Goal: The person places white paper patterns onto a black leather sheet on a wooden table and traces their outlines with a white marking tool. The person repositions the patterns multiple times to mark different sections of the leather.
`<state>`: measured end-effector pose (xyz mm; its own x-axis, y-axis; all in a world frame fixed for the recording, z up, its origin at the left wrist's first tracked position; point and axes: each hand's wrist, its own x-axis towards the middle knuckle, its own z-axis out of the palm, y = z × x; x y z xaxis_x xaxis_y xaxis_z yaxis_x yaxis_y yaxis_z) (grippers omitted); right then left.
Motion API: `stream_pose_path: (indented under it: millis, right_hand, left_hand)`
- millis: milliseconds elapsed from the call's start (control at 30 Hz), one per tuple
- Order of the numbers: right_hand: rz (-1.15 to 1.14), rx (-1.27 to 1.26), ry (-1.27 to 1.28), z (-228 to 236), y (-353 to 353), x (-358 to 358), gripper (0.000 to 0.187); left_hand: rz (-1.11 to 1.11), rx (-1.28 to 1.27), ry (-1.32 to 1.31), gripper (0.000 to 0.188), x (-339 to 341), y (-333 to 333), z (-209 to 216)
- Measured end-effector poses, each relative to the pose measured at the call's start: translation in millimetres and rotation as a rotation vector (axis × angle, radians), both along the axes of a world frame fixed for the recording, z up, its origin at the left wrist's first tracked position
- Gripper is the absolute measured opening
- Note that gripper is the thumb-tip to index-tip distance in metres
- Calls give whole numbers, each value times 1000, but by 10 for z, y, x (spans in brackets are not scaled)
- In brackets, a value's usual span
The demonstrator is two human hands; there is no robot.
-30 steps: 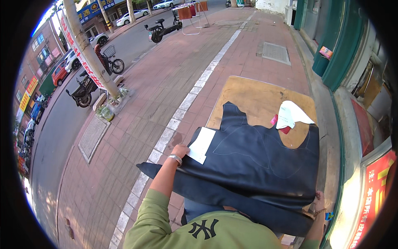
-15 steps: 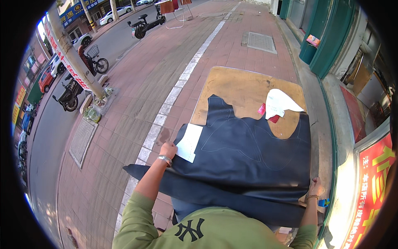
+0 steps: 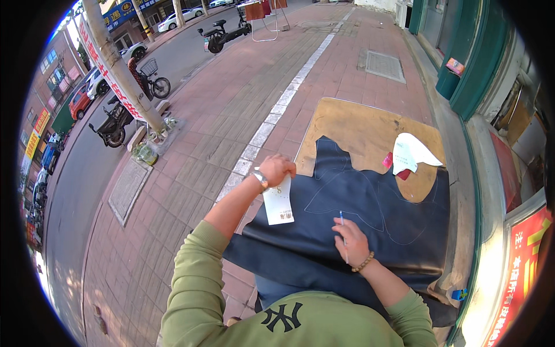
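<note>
A black leather-like sheet [image 3: 404, 243] with thin pale outlines drawn on it covers the near part of a tan board [image 3: 358, 118] and drapes over its near edge. My left hand [image 3: 277, 169] pinches the top of a white paper piece [image 3: 278, 205] at the sheet's left side, its lower part hanging over the black material. In the middle, my right hand [image 3: 352, 240] is closed around a slim pen [image 3: 341, 217] with a blue end, its shaft running down through the fingers.
A white paper cutout [image 3: 413, 153] lies on the board's right part, beside small red pieces [image 3: 388, 160]. Along the right run a shop wall and a red sign [image 3: 526, 283]. Brick paving [image 3: 191, 191], a post [image 3: 118, 69] and parked bikes are to the left.
My right hand has come from the sheet's right edge to its middle and now holds a pen. My left hand has moved up to the paper's top, and the paper has shifted and turned.
</note>
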<state>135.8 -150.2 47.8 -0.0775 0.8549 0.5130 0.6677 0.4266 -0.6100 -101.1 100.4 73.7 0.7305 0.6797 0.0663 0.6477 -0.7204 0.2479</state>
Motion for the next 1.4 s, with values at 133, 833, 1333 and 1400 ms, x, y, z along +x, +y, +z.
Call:
stream_pose_path:
  millis: [133, 833, 1333, 1400]
  right_hand:
    - [148, -197, -136, -192, 191, -586, 37]
    - [183, 141, -502, -405, -41, -213, 5]
    - [304, -70, -387, -288, -186, -49, 15]
    - [323, -142, -334, -253, -184, 4, 24]
  left_hand:
    - [-113, 51, -15, 16, 465, -275, -393]
    - [688, -232, -342, 57, -2, -1245, -697]
    - [632, -224, -244, 41, 159, -1406, -754]
    - [610, -200, -150, 42, 167, -1384, -669]
